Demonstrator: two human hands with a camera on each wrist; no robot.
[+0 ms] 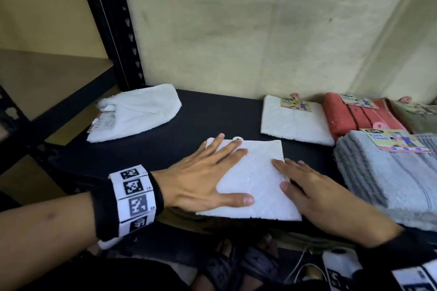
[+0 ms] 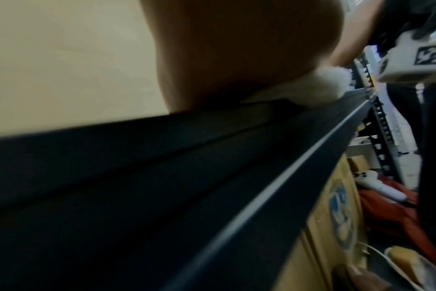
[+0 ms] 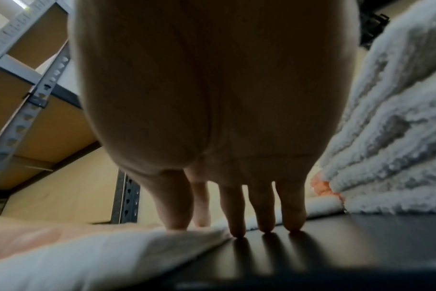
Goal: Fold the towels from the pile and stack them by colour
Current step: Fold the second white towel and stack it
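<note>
A folded white square towel with a faint diamond pattern (image 1: pixel 255 179) lies flat on the black shelf board (image 1: pixel 212 113), close to its front edge. Both hands are on it with straight fingers, and neither hand grasps anything. The left hand (image 1: pixel 203 179) lies palm down over the left half of this towel, the fingers spread and pointing to the far corner, the thumb stretched along the near part. The right hand (image 1: pixel 314 194) presses at the right edge — in the right wrist view the thumb and first finger stand on the white cloth (image 3: pixel 100 254), while the other fingertips (image 3: pixel 265 226) touch the dark board just beside it. The left wrist view is mostly covered by the palm, so there I can see only a small fluffy corner of the towel (image 2: pixel 329 86) and the front rail of the shelf.

At the back left of the board rests a loosely bunched white towel with a paper label (image 1: pixel 137 113), well apart from the hands. At the back right lies a neatly folded white towel with a coloured tag (image 1: pixel 295 123). Beside it, further right, is a folded red towel (image 1: pixel 359 116), and then a greenish one (image 1: pixel 421 118), which is cut by the frame edge. In front of them sits a stack of grey-blue ribbed towels (image 1: pixel 390 172), near the right hand. A black perforated metal post (image 1: pixel 115 26) stands at the back left corner of the shelf.
</note>
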